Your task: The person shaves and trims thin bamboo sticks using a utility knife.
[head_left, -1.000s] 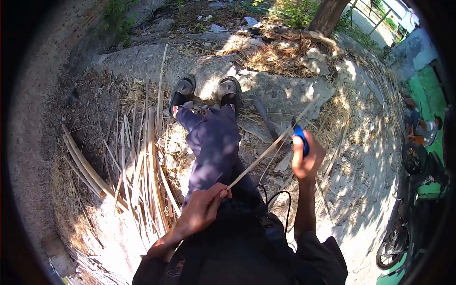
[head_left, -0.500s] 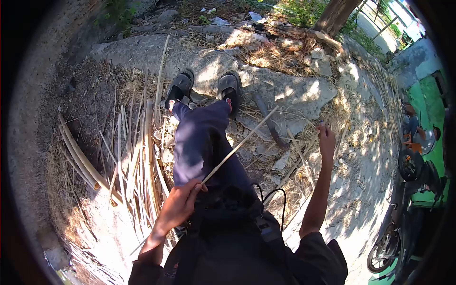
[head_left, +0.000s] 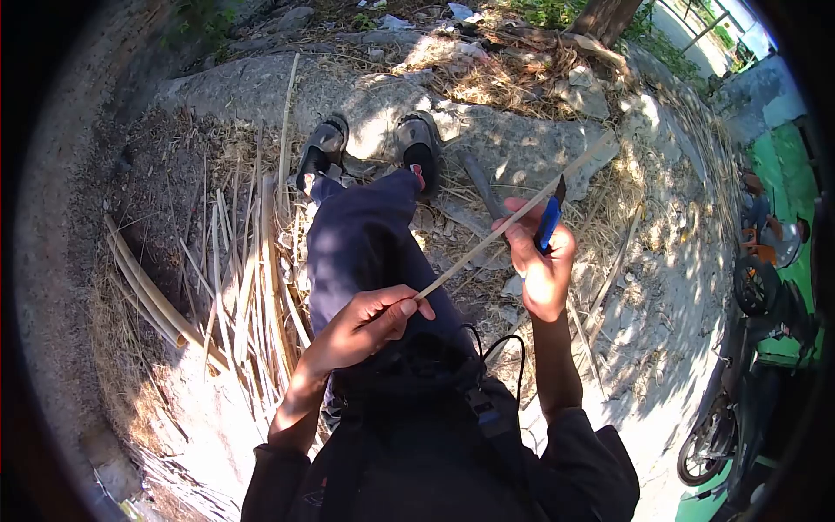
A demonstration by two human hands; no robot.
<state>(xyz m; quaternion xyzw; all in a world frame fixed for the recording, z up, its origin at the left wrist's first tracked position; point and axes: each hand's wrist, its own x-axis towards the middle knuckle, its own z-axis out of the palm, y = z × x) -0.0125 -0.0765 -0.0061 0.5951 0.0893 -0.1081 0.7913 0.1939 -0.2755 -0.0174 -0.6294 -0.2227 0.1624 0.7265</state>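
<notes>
A thin pale strip of bamboo (head_left: 474, 252) slants up and to the right across my lap. My left hand (head_left: 370, 329) is closed around its near end, thumb pressed on top. Further along the strip is my right hand (head_left: 541, 261), closed on a blue-handled utility knife (head_left: 549, 224). The dark blade points upward beside the strip, and the right fingers touch the strip too. Whether the blade's edge meets the bamboo cannot be made out. Beyond the right hand, the strip's far end is blurred.
Many split bamboo strips (head_left: 268, 287) lie in a pile left of my legs, near a curved bamboo pole (head_left: 148, 283). A dark, flat blade-like tool (head_left: 481, 184) rests on stone by my shoes (head_left: 416, 143). A tree trunk (head_left: 604, 19) and parked motorcycles (head_left: 715, 439) stand further off.
My right hand has come in from the right side to the strip, and the blue knife now shows in it. My left hand has shifted slightly up and right with the strip.
</notes>
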